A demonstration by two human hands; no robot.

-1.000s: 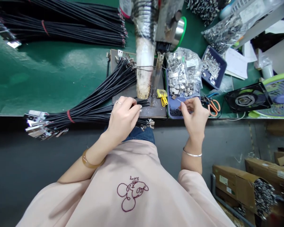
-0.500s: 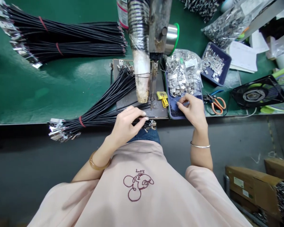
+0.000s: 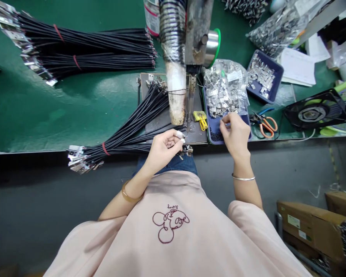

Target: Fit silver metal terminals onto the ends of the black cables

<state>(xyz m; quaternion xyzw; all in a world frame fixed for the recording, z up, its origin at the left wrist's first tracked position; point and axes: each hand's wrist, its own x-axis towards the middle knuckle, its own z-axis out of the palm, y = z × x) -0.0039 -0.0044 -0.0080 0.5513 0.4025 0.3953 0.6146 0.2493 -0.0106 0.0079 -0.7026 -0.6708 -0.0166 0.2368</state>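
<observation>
My left hand (image 3: 166, 149) is closed in a pinch at the table's front edge, beside a red-tied bundle of black cables (image 3: 127, 130). A small piece with a thin, light tip (image 3: 185, 137) juts past its fingertips; its kind is too small to tell. White covers wrap some of those fingertips. My right hand (image 3: 235, 132) pinches over the front of a blue tray (image 3: 244, 119); anything between its fingers is hidden. In that tray lie tiny black parts (image 3: 216, 134) and a clear bag of metal connectors (image 3: 225, 88). Metal plugs (image 3: 187, 150) show just below my left fingertips.
A taped nozzle hose (image 3: 176, 92) and a metal arm (image 3: 198, 34) hang over the work board, near a solder spool (image 3: 212, 48). Yellow clip (image 3: 202, 122), orange-handled pliers (image 3: 267, 126), a second blue tray (image 3: 272, 94) and a fan (image 3: 314, 113) stand rightward. More cable bundles (image 3: 103, 46) lie left.
My left hand has moved slightly right and turned, showing the small piece at its fingertips. My right hand has shifted a little right over the tray, its fingers drawn together. The view has shifted slightly.
</observation>
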